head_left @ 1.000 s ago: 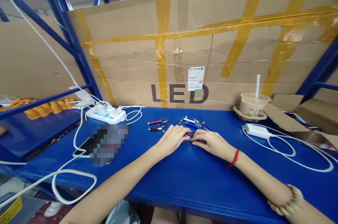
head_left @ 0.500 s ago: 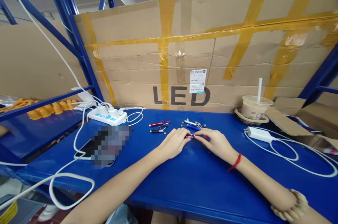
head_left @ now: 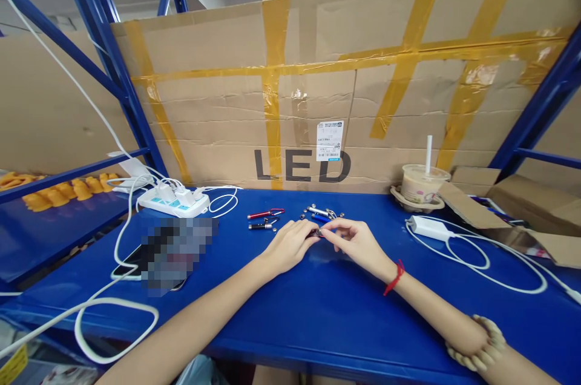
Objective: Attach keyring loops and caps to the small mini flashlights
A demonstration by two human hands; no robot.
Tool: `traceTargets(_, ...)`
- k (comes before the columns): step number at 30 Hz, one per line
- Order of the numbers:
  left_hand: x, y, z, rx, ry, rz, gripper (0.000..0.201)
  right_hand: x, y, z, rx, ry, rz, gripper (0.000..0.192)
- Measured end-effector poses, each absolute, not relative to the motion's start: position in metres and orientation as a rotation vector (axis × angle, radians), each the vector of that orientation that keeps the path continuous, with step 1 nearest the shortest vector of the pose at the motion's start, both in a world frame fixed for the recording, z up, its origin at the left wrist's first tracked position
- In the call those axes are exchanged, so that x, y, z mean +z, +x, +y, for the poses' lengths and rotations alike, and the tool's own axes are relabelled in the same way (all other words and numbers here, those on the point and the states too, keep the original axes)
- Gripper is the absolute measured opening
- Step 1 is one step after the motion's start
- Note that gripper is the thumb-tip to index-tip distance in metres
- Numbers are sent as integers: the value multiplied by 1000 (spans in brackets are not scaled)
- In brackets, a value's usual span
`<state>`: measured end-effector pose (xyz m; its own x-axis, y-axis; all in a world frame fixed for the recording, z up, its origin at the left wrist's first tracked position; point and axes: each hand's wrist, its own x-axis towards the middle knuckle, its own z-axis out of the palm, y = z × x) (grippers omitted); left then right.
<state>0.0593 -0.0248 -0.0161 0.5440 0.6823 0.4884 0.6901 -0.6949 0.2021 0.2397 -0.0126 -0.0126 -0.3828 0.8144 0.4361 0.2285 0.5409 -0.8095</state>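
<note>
My left hand (head_left: 290, 246) is closed around a small dark red keychain flashlight (head_left: 313, 233), most of it hidden by the fingers. The thumb and index finger of my right hand (head_left: 354, 243) pinch a tiny round metal piece (head_left: 319, 232) at the flashlight's right end; it is too small to name surely. Just beyond the hands lie a silver keychain flashlight (head_left: 318, 211) and a blue one (head_left: 320, 218), with several small round metal pieces around them. To the left, a red keychain flashlight (head_left: 259, 215) with a clip rests above a black one (head_left: 258, 226).
On the left of the blue table (head_left: 290, 324) are a white power strip (head_left: 175, 202), looping cables and a phone (head_left: 131, 264) beside a blurred patch. A lidded drink cup (head_left: 422, 184), a white adapter (head_left: 430, 228) and an open carton (head_left: 535, 203) stand right. Cardboard (head_left: 218, 112) walls the back.
My right fingertips have drawn together at the flashlight's end, where they were spread along it before. The whole view has shifted slightly, so things appear further left.
</note>
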Motion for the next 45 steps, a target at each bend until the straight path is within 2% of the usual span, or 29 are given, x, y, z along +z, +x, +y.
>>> traceTargets(7, -17, 60, -27, -912, -2741, -1182, 16, -10, 242, -17, 331, -676, -2016, 17)
traceTargets(12, -16, 60, -27, -934, -2727, -1190, 15, -11, 244, -16, 276, -608, -2041, 16)
traceTargets(16, -16, 60, -27, -917, -2716, -1190, 17, -15, 247, -13, 225, -635, -2110, 22)
traceTargets(25, -21, 58, -23, -834, -2675, -1147, 23, -11, 249, -14, -23, -748, -2306, 25)
traceTargets(31, -21, 61, -22, -860, -2684, -1138, 18, -8, 253, -13, -233, -704, -2329, 25)
traceTargets(37, -21, 59, -21, -930, -2713, -1157, 13, -4, 256, -16, -222, -684, -2217, 27)
traceTargets(45, -22, 58, -21, -871, -2721, -1148, 13, -14, 253, -13, -316, -636, -2380, 23)
